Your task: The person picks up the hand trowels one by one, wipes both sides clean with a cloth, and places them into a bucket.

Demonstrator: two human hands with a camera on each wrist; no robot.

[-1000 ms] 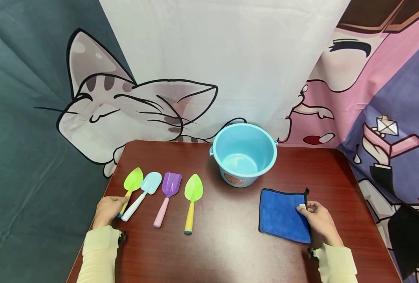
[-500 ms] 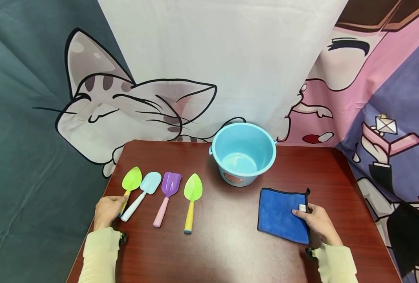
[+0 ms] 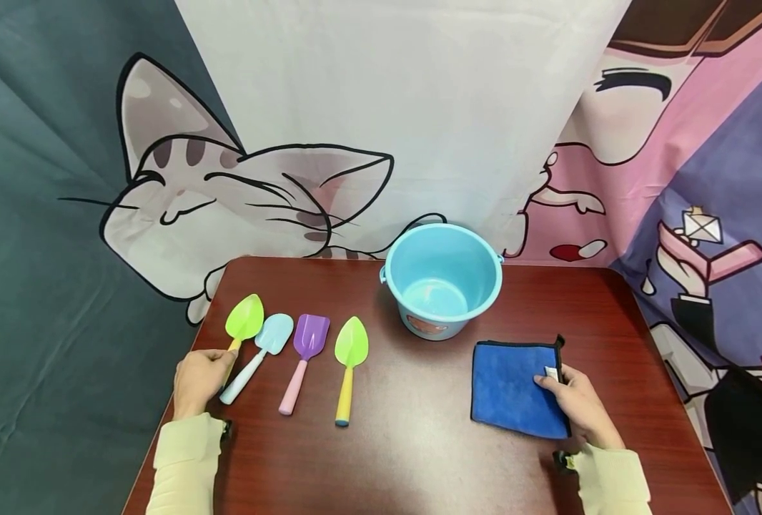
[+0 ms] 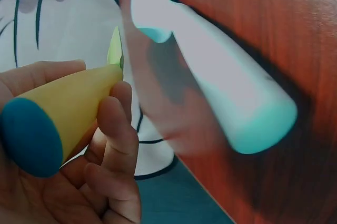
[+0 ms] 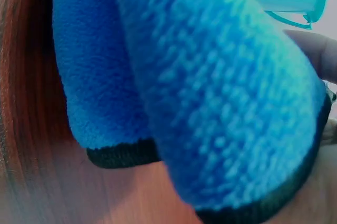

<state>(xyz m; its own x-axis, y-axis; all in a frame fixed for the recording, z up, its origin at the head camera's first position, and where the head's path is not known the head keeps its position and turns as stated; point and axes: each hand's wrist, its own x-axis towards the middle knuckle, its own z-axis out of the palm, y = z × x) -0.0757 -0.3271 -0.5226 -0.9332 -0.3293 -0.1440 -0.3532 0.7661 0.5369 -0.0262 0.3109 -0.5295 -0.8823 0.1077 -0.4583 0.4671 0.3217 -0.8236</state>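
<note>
At the left of the head view, my left hand (image 3: 197, 378) grips the yellow handle of a green-bladed toy trowel (image 3: 246, 317). In the left wrist view the yellow handle (image 4: 79, 105), with its blue end cap, lies between thumb and fingers, raised off the table. A pale blue toy shovel (image 3: 252, 365) lies right beside it. On the right, my right hand (image 3: 582, 404) pinches the right edge of a blue cloth (image 3: 512, 386) near its white tag. The right wrist view has the cloth (image 5: 221, 92) bent up toward the hand, hiding most of the fingers.
A purple shovel with a pink handle (image 3: 310, 336) and a second green trowel (image 3: 352, 343) lie toward the middle of the brown table (image 3: 407, 443). A light blue bucket (image 3: 442, 275) stands at the back, near the printed curtain (image 3: 419, 107).
My left hand has raised the green trowel slightly, its blade shifting up and right. The cloth's held edge has lifted a little in my right hand. The other tools and bucket stay put.
</note>
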